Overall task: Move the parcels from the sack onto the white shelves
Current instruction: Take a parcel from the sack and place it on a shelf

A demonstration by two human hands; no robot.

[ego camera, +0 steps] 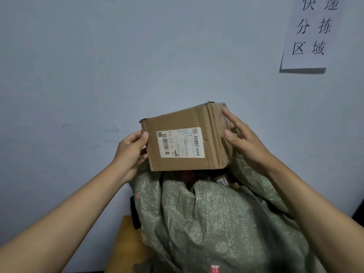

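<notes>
Two-handed grip on a rectangular corrugated cardboard parcel (183,137): left hand (131,152) curled round its left edge, thumb on the front face; right hand (241,138) clasping the creased, taped right end. Held tilted above the open mouth of a coarse, woven grey-green sack (206,223). White printed barcode label (180,142) on the front. More parcels (222,179) partly visible inside. Paper sign (311,32) on smooth pale wall (98,56).
</notes>
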